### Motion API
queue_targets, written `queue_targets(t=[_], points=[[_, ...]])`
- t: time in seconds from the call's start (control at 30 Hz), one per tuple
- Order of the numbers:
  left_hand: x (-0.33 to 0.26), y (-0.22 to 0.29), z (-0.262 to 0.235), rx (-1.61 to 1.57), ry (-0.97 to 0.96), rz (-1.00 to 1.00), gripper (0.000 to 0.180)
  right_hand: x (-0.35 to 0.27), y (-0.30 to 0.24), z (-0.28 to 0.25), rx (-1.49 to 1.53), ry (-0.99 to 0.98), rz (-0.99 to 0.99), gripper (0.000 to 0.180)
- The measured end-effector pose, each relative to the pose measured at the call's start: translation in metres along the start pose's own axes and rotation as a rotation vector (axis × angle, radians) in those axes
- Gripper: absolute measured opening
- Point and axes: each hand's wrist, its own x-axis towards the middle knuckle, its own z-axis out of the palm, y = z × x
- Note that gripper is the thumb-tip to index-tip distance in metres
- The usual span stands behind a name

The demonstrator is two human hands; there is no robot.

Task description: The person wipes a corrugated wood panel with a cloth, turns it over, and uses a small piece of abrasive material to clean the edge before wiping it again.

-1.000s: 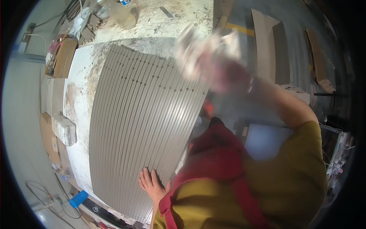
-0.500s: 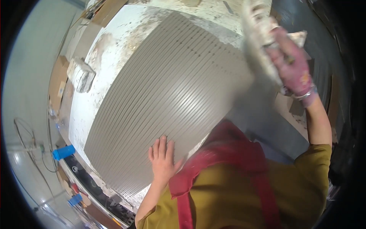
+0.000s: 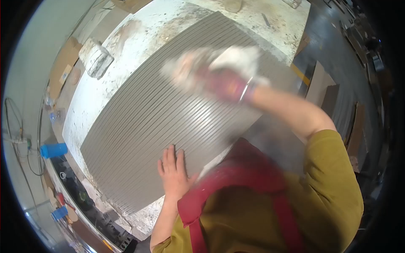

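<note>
Left hand [image 3: 174, 179] is flat, fingers slightly apart, on our grooved grey panel [image 3: 135, 139], by its near edge. Panel lies on the worktop [image 3: 78, 120]. Our gloved right hand [image 3: 223, 85] is closed round a pale cloth [image 3: 237, 58] over the panel's far half; blur hides contact. We've got worktop margin past the panel's left and far edges. Obstacles: blue cylinder [image 3: 54, 150] off the left edge, white block [image 3: 96, 58] at that edge, thin dark strip [image 3: 265, 20] far end. Cardboard [image 3: 318, 82] beyond the right edge.
</note>
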Motion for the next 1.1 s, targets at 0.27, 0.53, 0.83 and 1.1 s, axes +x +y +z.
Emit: queue_targets(t=[0.27, 0.53, 0.83, 1.1], points=[[-0.019, -0.021, 0.005, 0.143, 0.042, -0.067, 0.094, 0.061, -0.047, 0.023, -0.016, 0.599, -0.328, 0.036], [-0.032, -0.032, 0.019, 0.095, 0.173, -0.077, 0.091, 0.084, -0.102, 0.073, 0.111, 0.422, -0.669, 0.045], [0.018, -0.037, -0.053, -0.626, 0.052, -0.158, 0.041, 0.046, 0.111, -0.082, 1.230, 0.451, -0.052, 0.040], [0.281, 0.090, -0.048, -1.715, -0.122, -0.244, 0.051, -0.049, 0.081, -0.103, 1.909, 0.402, -0.377, 0.039]])
